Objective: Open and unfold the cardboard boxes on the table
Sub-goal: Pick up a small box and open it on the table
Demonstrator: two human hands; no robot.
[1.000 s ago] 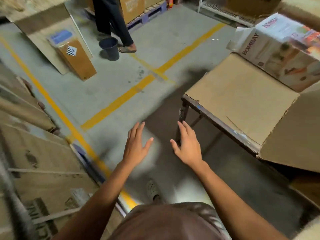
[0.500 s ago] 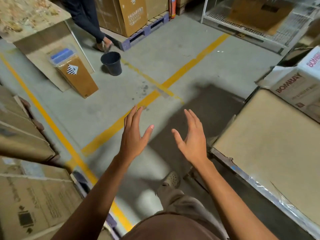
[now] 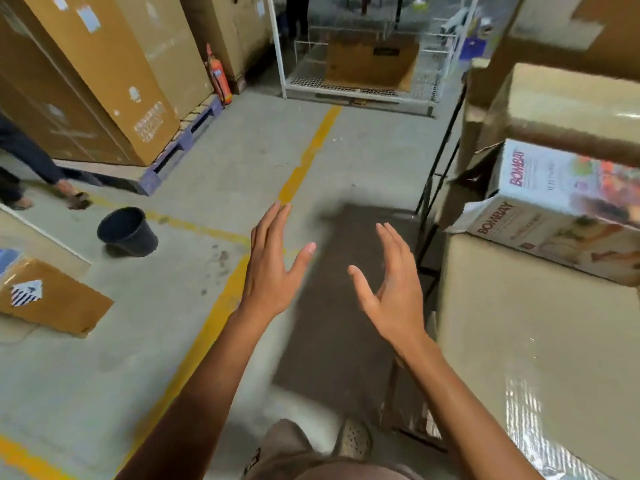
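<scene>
I held both hands up over the floor, touching nothing. My left hand [image 3: 273, 271] was spread wide, fingers straight and thumb out. My right hand [image 3: 394, 296] was open too, palm turned inward, fingers [image 3: 393, 244] straight and close together, with nothing in its hold. The printed cardboard box [image 3: 554, 216] sat at the far end of the cardboard-covered table [image 3: 512, 358], by its left edge, one white end flap standing open. It lay to the right of my right fingers and beyond them, well apart; my left fingers [image 3: 273, 226] were farther off.
</scene>
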